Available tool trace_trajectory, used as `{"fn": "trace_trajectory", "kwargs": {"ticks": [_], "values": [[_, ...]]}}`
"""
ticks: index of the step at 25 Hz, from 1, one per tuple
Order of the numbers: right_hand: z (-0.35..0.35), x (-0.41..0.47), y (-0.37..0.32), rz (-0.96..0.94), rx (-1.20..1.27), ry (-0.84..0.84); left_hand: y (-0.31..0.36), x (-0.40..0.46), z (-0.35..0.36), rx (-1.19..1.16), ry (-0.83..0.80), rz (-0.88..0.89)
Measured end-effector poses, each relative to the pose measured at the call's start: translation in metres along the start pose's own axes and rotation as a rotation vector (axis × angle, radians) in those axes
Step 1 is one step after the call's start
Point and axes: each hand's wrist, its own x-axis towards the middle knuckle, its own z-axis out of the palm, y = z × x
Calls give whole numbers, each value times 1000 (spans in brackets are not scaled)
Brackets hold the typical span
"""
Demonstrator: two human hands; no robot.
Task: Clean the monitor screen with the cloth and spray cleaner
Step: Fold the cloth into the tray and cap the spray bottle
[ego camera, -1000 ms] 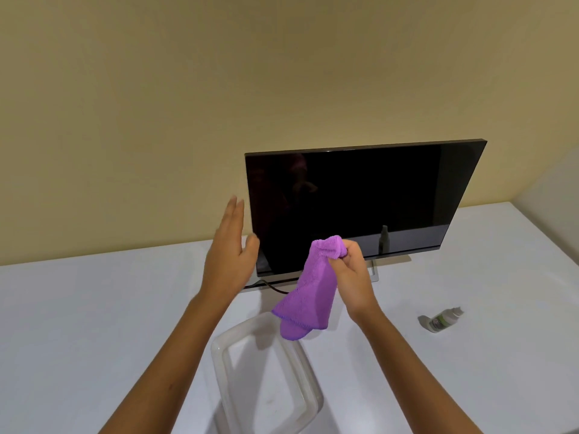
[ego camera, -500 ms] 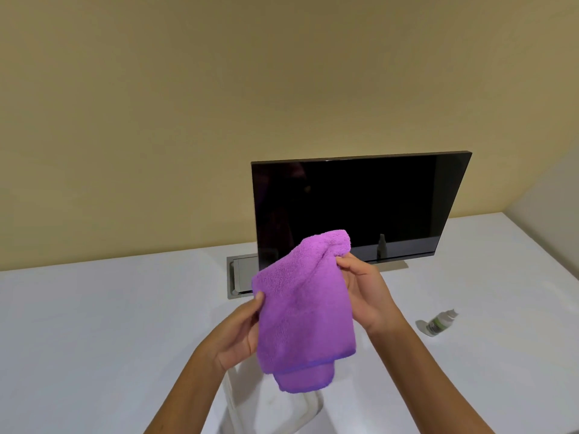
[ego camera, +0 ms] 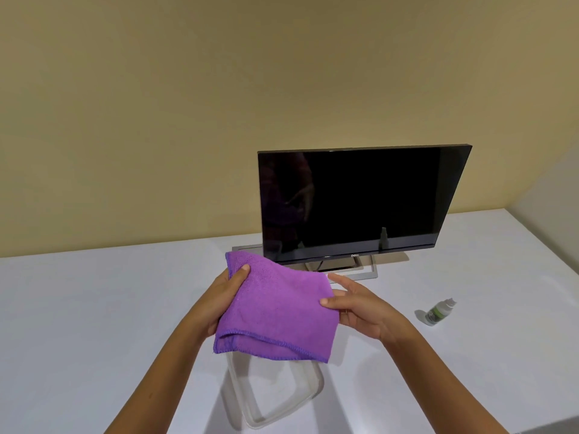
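Observation:
A folded purple cloth (ego camera: 277, 311) is held spread between both hands, above the table and in front of the monitor. My left hand (ego camera: 224, 297) grips its left edge, thumb on top. My right hand (ego camera: 355, 303) pinches its right edge with the thumb over the fabric. The black monitor (ego camera: 360, 202) stands upright on a silver stand at the back of the white table (ego camera: 78, 324), its screen dark. A small spray bottle (ego camera: 438, 311) with a green label lies on its side to the right of my hands.
A clear plastic tray (ego camera: 313, 389) sits on the table directly below the cloth. A beige wall rises behind the monitor. The table's right edge runs near a grey wall at the far right.
My left hand left the monitor's edge and took hold of the cloth. The cloth went from hanging bunched in my right hand to being spread flat between both hands, lower down.

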Motion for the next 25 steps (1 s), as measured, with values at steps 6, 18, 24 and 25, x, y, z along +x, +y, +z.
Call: {"fn": "trace_trajectory", "kwargs": {"ticks": [6,18,24,25], "values": [[3,-2,1,-241,-73,229,-4,3,-15,-15,78,-40],[7,3,-26,-572,-997,367,22,8,-27,173,24,260],[-4,-1,-47,-447,-432,152,42,5,-33,418,-184,96],[-5,-2,-48,-447,-337,117,44,4,-32,447,-210,59]]}}
